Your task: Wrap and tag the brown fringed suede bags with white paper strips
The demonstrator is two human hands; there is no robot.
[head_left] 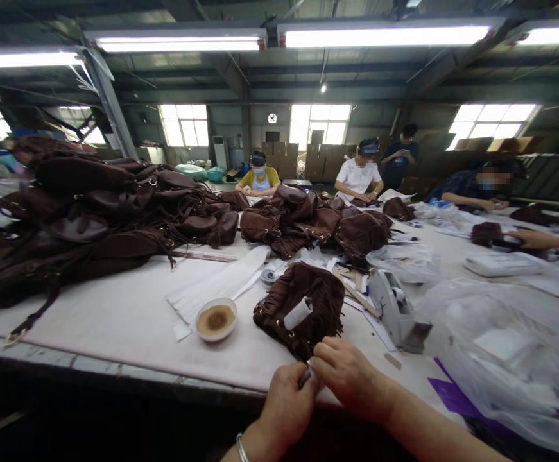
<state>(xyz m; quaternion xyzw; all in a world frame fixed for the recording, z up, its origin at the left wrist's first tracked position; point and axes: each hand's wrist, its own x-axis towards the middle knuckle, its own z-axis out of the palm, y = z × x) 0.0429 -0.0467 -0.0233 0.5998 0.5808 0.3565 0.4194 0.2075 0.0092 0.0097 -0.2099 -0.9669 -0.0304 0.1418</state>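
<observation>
A dark brown fringed bag [325, 292] with metal eyelets lies on the table just beyond my hands. A white roll [298, 312] of paper or similar material rests on it. My left hand [289, 398] is closed on a small dark piece [304, 378], only partly visible between the fingers. Touching it at the fingertips, my right hand [341, 372] is pinched closed near the bag's front edge. What the right fingers hold is hidden. Left of the bag stands a pale bowl [216, 319] with a brown-stained inside.
Brown bags [101, 205] are heaped at the left, with another pile [318, 221] ahead. A grey tape dispenser [397, 311] stands right of the fringed bag, beside a clear plastic bag [505, 359]. Several people work across the table; another person's hand [529, 239] reaches in at right.
</observation>
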